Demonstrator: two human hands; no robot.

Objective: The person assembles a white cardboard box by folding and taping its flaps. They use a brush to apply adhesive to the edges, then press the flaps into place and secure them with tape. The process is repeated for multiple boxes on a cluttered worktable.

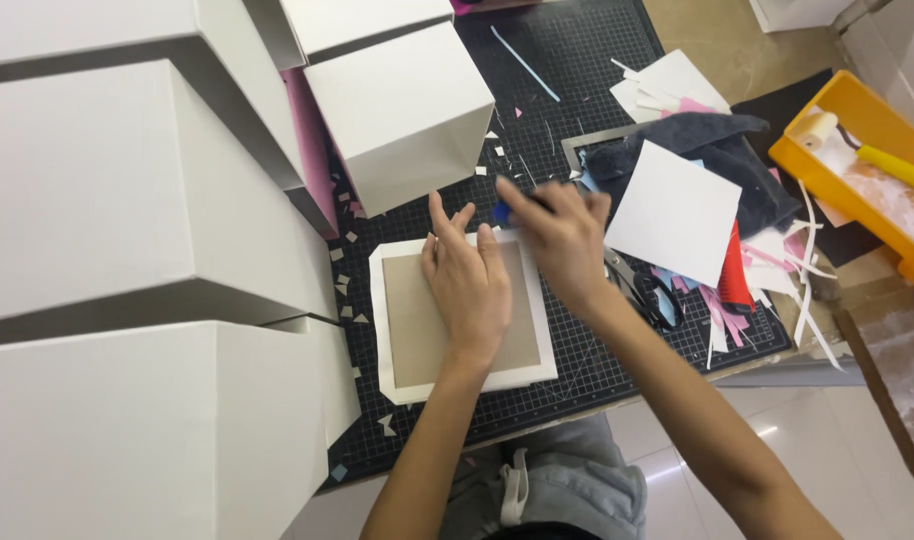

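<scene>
- Brown cardboard panel (417, 320), flat and square, centred on a larger white paper sheet (464, 384) at mid-frame; both lying on the black gridded cutting mat (597, 350).
- Left hand (469, 283) pressed palm-down on the panel's upper right part, fingers extended toward the top of the frame, gripping nothing.
- Right hand (562, 235) just right of the left, at the sheet's upper right corner, fingers curled around a small blue tool (501, 212); blurred, so tool type unclear.
- Forearms entering from the lower edge, angled up and leftward.
- Scissors (642, 290) on the mat just beside the right wrist.
- Matte white boxes (127, 200) filling the left of the frame.
- White square card (677, 215) on dark grey cloth (717, 150), upper right; yellow tray (877, 125) at far right.
</scene>
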